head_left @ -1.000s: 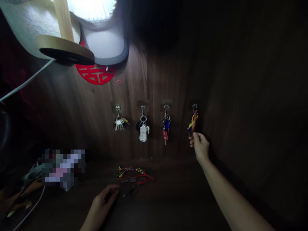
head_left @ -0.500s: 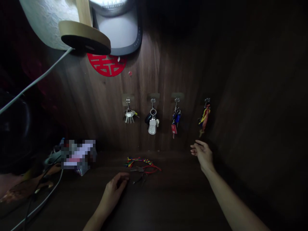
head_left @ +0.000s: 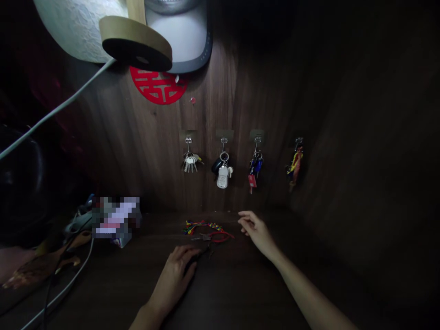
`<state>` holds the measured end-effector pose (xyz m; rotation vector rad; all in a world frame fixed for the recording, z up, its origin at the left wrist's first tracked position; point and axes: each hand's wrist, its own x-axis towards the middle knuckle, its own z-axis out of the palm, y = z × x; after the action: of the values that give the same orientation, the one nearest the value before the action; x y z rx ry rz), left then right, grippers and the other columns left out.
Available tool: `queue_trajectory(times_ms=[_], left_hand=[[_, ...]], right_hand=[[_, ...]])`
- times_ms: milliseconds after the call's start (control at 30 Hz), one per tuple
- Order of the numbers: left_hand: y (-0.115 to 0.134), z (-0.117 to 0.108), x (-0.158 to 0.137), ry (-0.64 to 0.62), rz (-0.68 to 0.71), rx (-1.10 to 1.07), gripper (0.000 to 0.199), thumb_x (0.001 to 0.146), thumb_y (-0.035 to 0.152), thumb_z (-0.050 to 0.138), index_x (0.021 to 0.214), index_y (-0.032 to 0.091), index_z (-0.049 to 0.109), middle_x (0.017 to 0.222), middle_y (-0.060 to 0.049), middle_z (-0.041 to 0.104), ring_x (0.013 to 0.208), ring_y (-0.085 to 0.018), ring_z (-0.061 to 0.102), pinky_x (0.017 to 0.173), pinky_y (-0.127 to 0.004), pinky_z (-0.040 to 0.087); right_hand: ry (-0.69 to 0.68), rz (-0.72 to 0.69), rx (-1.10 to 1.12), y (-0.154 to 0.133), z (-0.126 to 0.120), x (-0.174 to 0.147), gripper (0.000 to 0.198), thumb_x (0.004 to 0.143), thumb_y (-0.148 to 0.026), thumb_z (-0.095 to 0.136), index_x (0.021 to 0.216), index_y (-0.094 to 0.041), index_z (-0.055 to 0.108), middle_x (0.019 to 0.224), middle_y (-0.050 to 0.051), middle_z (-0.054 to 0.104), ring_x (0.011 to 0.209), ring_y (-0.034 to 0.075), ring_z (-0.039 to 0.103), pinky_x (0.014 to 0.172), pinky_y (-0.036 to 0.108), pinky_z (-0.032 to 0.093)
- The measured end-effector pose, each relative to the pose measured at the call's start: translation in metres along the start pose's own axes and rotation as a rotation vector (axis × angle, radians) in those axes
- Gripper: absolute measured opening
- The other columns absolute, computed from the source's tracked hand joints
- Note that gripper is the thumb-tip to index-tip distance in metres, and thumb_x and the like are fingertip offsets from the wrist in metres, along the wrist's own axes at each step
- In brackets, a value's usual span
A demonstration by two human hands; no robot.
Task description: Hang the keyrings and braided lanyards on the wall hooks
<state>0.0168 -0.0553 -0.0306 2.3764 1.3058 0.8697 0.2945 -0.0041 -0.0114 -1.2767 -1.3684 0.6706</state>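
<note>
My left hand (head_left: 177, 270) is low over the dark wooden surface, fingers stretched forward and thumb apart. Its fingertips reach the end of a small dark key ring (head_left: 210, 250); whether they touch it I cannot tell. Just beyond lies a key on a red cord (head_left: 223, 236), beside a multicoloured braided cord (head_left: 206, 225). To the right of these, my right hand (head_left: 254, 230) hovers with loosely bent fingers and nothing in them. On the wall hang a bunch of keys (head_left: 190, 162), keys with a silver tag (head_left: 222, 176), keys with a red tag (head_left: 252, 180) and a yellow-and-red cord (head_left: 295, 166).
A lamp's round wooden base (head_left: 135, 43) with a white cable (head_left: 58, 112) juts in at upper left, before a grey cap (head_left: 182, 41). A red paper cutout (head_left: 160, 87) is on the wall. A blurred box (head_left: 118, 220) and cables stand at left.
My right hand has moved left, from below the yellow-and-red cord toward the items on the surface. My left hand has advanced right to the dark key ring. The view has shifted slightly.
</note>
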Motion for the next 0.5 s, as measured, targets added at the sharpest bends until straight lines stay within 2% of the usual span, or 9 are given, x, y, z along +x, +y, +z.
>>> queue_trajectory(times_ms=[100, 267, 333, 500], left_hand=[[0.002, 0.0, -0.001, -0.071, 0.038, 0.071, 0.036, 0.085, 0.022, 0.047, 0.119, 0.032, 0.055, 0.12, -0.004, 0.057, 0.109, -0.022, 0.053, 0.098, -0.048, 0.04], [0.005, -0.001, -0.003, -0.139, 0.083, 0.175, 0.045, 0.085, 0.025, 0.051, 0.128, 0.037, 0.045, 0.129, -0.003, 0.052, 0.115, -0.024, 0.048, 0.096, -0.048, 0.042], [0.004, -0.001, -0.003, -0.152, 0.115, 0.206, 0.049, 0.085, 0.027, 0.052, 0.131, 0.038, 0.041, 0.133, -0.002, 0.049, 0.12, -0.024, 0.045, 0.097, -0.048, 0.041], [0.001, 0.002, -0.003, -0.166, 0.198, 0.237, 0.052, 0.085, 0.031, 0.052, 0.134, 0.038, 0.035, 0.141, -0.001, 0.041, 0.127, -0.025, 0.037, 0.099, -0.05, 0.038]], right_hand=[[-0.121, -0.062, -0.103, -0.007, 0.018, -0.014, 0.023, 0.078, -0.032, 0.051, 0.096, -0.021, 0.059, 0.08, 0.001, 0.063, 0.06, 0.013, 0.061, 0.052, 0.023, 0.046], [-0.241, -0.18, -0.269, -0.011, 0.039, -0.03, 0.024, 0.082, -0.022, 0.047, 0.103, -0.025, 0.058, 0.087, 0.001, 0.064, 0.078, 0.015, 0.061, 0.066, 0.026, 0.048], [-0.232, -0.213, -0.316, -0.009, 0.044, -0.035, 0.025, 0.083, -0.019, 0.045, 0.104, -0.025, 0.057, 0.09, 0.001, 0.063, 0.081, 0.016, 0.06, 0.072, 0.028, 0.049], [-0.096, -0.297, -0.469, 0.001, 0.051, -0.04, 0.026, 0.083, -0.014, 0.042, 0.1, -0.024, 0.058, 0.095, 0.004, 0.063, 0.092, 0.02, 0.057, 0.084, 0.038, 0.045]])
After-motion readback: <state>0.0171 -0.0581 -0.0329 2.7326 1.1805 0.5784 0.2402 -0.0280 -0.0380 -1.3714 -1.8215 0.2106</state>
